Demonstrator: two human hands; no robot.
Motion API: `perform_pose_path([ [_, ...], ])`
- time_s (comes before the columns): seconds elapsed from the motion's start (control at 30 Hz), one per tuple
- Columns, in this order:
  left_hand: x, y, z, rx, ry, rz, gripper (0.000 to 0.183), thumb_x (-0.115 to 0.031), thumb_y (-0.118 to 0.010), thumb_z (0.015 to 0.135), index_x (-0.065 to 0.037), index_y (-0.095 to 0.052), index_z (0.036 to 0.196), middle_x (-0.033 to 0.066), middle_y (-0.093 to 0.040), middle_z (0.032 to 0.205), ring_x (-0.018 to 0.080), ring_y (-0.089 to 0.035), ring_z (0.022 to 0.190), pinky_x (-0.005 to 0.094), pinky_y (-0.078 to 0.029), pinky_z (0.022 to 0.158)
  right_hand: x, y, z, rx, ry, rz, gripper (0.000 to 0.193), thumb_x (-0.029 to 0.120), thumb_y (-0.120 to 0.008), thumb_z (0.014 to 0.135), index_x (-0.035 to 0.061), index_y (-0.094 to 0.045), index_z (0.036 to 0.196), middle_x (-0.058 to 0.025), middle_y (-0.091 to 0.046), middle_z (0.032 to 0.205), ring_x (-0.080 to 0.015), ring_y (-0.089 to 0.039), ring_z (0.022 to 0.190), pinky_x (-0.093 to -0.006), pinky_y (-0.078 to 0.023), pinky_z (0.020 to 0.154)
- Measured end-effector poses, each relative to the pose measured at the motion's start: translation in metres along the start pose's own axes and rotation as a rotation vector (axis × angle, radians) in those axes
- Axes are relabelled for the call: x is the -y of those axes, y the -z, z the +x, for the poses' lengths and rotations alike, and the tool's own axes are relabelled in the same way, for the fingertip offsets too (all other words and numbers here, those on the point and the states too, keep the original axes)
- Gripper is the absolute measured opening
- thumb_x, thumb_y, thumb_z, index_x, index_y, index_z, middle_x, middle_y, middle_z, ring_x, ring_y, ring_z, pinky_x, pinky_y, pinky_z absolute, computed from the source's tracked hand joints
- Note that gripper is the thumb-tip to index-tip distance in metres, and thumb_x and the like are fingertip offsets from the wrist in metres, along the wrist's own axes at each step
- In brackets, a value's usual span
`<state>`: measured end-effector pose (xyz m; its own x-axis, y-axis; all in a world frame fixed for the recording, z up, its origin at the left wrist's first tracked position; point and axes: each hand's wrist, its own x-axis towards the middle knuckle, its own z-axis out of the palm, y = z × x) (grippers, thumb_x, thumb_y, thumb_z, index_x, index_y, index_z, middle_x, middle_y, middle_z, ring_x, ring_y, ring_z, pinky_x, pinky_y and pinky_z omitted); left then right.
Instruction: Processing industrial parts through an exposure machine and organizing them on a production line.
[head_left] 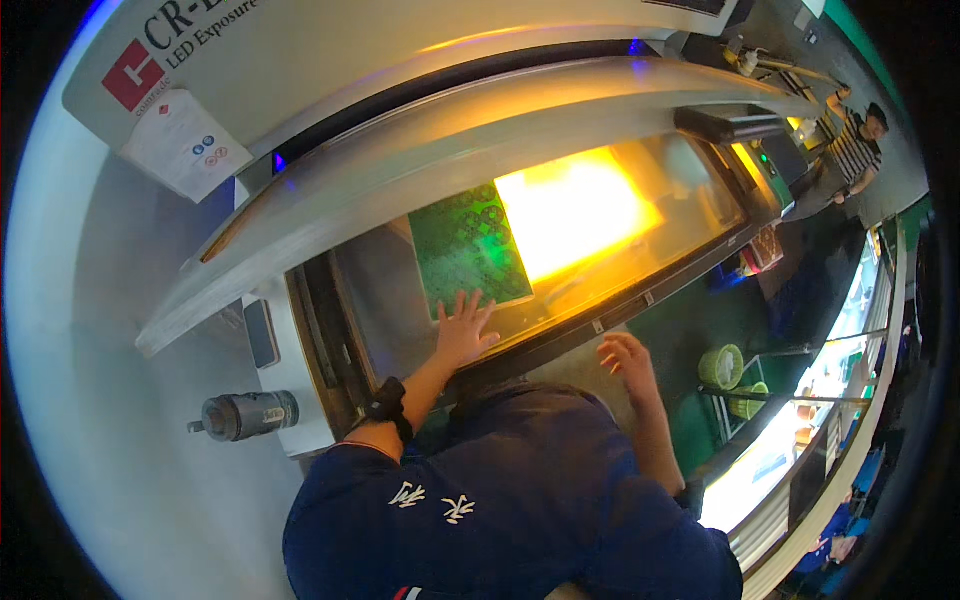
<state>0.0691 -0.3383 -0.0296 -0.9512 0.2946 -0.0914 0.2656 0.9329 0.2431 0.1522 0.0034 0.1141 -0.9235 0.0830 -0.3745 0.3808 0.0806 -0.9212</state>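
Note:
My left hand point(463, 330) is spread flat, its fingertips on the near edge of a green rectangular panel point(470, 250) with dark round patterns on it. The panel lies on the glass bed point(385, 300) of an exposure machine, beside a brightly glowing yellow-white rectangle point(575, 210). Off to the right, my right hand point(625, 360) hovers just in front of the machine's front rail point(598, 326). Its fingers are loosely bent and a little apart, and nothing shows in them.
A raised curved lid point(440, 140) spans the bed's far side. A phone point(261, 333) and a dark grey cylindrical container point(245, 415) stand at the left. Green baskets point(721, 367) sit on a rack at the right. Another person point(856, 148) stands at the far right.

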Motion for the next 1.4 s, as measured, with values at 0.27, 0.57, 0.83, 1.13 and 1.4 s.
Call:
perform_pose_path([
  [0.27, -0.015, -0.008, 0.020, -0.023, 0.066, 0.018, 0.073, -0.064, -0.043, 0.091, -0.031, -0.024, 0.154, 0.0055, -0.013, 0.163, 0.0365, -0.010, 0.149, 0.0707, -0.007, 0.111, 0.190, 0.052, 0.046, -0.636, 1.163, -0.738, 0.040, 0.010, -0.064, 0.088, 0.0065, -0.056, 0.127, -0.0137, -0.052, 0.136, -0.0251, -0.057, 0.111, -0.0388, -0.048, 0.091],
  [0.57, -0.019, -0.020, 0.037, 0.052, 0.106, 0.040, 0.072, -0.064, -0.040, 0.094, -0.032, -0.018, 0.155, 0.0046, -0.007, 0.164, 0.0357, -0.006, 0.149, 0.0696, -0.005, 0.112, 0.337, 0.072, 0.072, -0.384, 1.212, -1.195, 0.035, 0.008, -0.076, 0.064, 0.0097, -0.068, 0.098, -0.0058, -0.066, 0.094, -0.0273, -0.063, 0.090, -0.0364, -0.048, 0.082],
  [0.83, -0.078, 0.007, 0.009, 0.047, 0.098, -0.141, 0.075, -0.059, -0.047, 0.093, -0.015, -0.030, 0.151, 0.0139, -0.028, 0.156, 0.0360, -0.027, 0.142, 0.0655, -0.018, 0.110, 0.245, 0.102, 0.055, 0.364, 0.724, -1.426, 0.035, 0.037, -0.081, 0.068, 0.0102, -0.075, 0.089, -0.0093, -0.071, 0.082, -0.0273, -0.068, 0.072, -0.0428, -0.052, 0.065],
  [1.13, -0.178, -0.026, -0.046, 0.409, -0.510, -0.710, 0.050, -0.041, -0.044, 0.099, -0.006, -0.053, 0.134, 0.0206, -0.061, 0.126, 0.0384, -0.058, 0.114, 0.0415, -0.043, 0.102, -0.064, 0.091, 0.119, 0.643, 0.232, -1.720, 0.050, 0.060, -0.066, 0.076, 0.0138, -0.076, 0.094, -0.0132, -0.071, 0.090, -0.0327, -0.068, 0.088, -0.0455, -0.054, 0.076],
  [1.4, -0.118, 0.004, -0.032, 0.120, -0.176, -0.633, 0.044, -0.038, -0.047, 0.099, -0.007, -0.060, 0.127, 0.0125, -0.061, 0.130, 0.0299, -0.059, 0.116, 0.0363, -0.044, 0.102, -0.103, 0.097, 0.125, 0.675, 0.148, -1.658, 0.049, 0.059, -0.067, 0.076, 0.0160, -0.076, 0.097, -0.0113, -0.072, 0.093, -0.0321, -0.068, 0.092, -0.0451, -0.053, 0.079],
])
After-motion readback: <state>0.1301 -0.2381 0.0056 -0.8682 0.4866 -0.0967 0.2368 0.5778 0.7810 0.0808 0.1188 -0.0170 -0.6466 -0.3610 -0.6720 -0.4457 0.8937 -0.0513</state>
